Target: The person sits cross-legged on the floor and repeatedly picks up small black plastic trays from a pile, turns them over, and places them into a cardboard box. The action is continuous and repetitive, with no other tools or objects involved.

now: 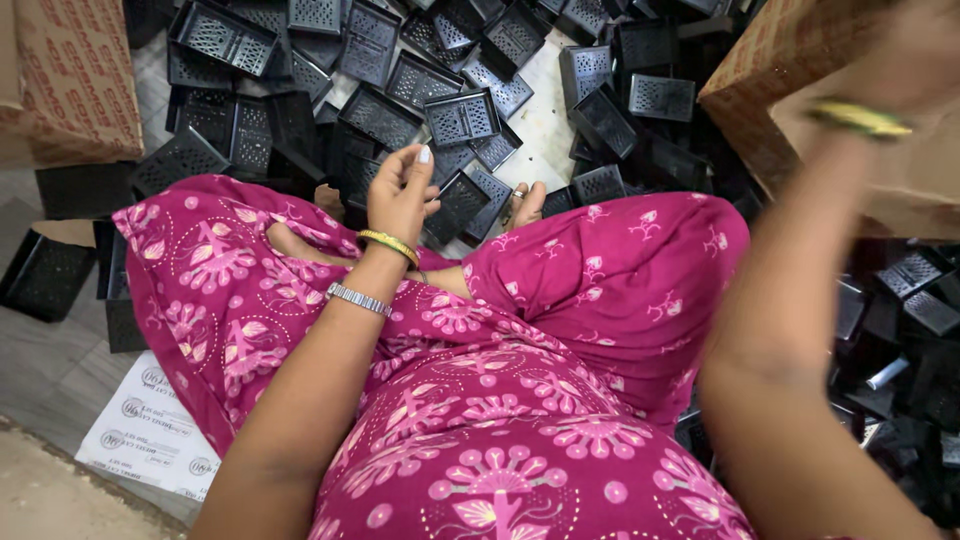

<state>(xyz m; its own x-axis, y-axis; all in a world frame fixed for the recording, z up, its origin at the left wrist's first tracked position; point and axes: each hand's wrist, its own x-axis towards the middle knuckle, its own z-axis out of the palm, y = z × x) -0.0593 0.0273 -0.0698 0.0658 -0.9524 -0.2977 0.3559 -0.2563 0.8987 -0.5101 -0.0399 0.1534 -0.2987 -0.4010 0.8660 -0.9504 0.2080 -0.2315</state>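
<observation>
A brown cardboard box [70, 80] with red print stands at the upper left on the floor. A second brown carton [800, 70], its face patterned in red, sits at the upper right. A flat white printed sheet [150, 430] lies at the lower left.

Just beyond the fingertips of the left hand [402, 190] lie black perforated trays [461, 117], their floors dotted with a grid of small holes, on a white sheet [543, 128]. Below its fingers the wrist carries a yellow-green bangle [389, 245] and a silver bracelet [358, 299]. Under them spreads a magenta garment [520, 400] printed with pale pink flowers and dots.
</observation>
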